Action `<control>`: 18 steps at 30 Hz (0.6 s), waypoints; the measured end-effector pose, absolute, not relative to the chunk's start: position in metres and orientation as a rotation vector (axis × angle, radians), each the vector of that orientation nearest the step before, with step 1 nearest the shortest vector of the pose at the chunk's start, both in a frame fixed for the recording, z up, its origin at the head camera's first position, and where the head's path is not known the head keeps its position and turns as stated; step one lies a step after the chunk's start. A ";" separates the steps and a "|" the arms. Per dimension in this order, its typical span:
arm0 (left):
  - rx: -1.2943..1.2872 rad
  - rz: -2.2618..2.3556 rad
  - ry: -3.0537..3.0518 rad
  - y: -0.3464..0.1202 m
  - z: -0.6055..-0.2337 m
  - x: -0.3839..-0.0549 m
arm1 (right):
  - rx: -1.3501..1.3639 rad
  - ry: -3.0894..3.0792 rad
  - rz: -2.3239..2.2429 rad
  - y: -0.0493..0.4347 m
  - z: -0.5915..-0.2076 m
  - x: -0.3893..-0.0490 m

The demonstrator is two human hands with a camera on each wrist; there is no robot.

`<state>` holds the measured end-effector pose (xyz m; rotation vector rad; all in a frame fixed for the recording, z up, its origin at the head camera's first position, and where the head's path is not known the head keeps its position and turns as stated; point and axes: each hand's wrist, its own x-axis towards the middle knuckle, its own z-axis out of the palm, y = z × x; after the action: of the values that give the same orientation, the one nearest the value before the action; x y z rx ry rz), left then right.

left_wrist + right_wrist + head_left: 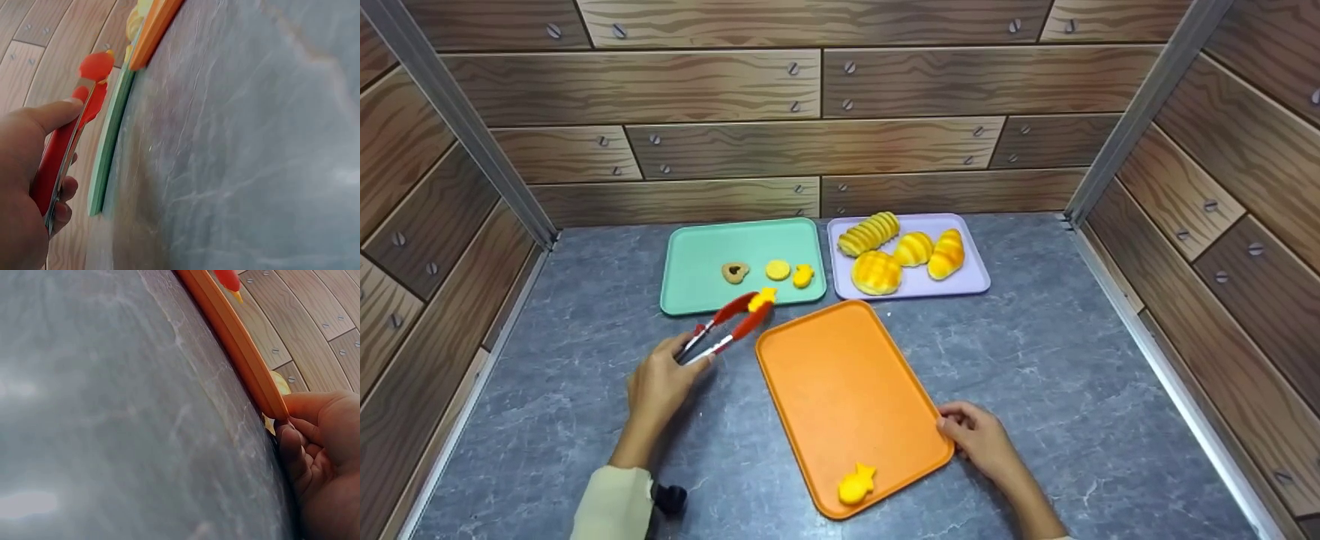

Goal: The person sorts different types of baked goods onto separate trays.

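My left hand (661, 381) grips red-tipped tongs (718, 339), whose tips pinch a small yellow piece (763, 299) above the near edge of the green tray (690, 281). In the left wrist view the thumb presses along the red side of the tongs (59, 163), fingers wrapped beneath. My right hand (981, 442) pinches the right edge of an orange tray (847, 390) between thumb and fingers. A yellow fish-shaped piece (855, 486) lies at that tray's near end. On the green tray sit a brown heart-shaped cookie (734, 271), a round yellow piece (778, 270) and another small yellow piece (803, 276).
A lilac tray (915, 289) at the back right bears several breads, among them a round bun (876, 272) and a croissant (946, 253). Wood-patterned walls (780, 150) enclose the grey marbled tabletop (1065, 360) at the back and sides.
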<state>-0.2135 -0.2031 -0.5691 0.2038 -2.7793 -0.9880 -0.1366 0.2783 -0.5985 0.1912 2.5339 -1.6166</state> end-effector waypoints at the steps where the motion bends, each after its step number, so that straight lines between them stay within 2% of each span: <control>1: 0.212 -0.974 -2.777 -0.204 -0.569 -0.217 | 0.191 2.535 -1.617 0.279 -0.598 -0.137; 11: 0.252 -0.930 -2.779 -0.205 -0.567 -0.243 | 0.192 2.532 -1.611 0.279 -0.598 -0.136; 18: 0.222 -0.910 -2.773 -0.204 -0.567 -0.249 | 0.185 2.510 -1.623 0.279 -0.595 -0.136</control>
<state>-0.2492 -0.2041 -0.5673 0.2220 -2.7735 -0.9104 -0.1360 0.2786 -0.5951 0.1853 2.5097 -1.6227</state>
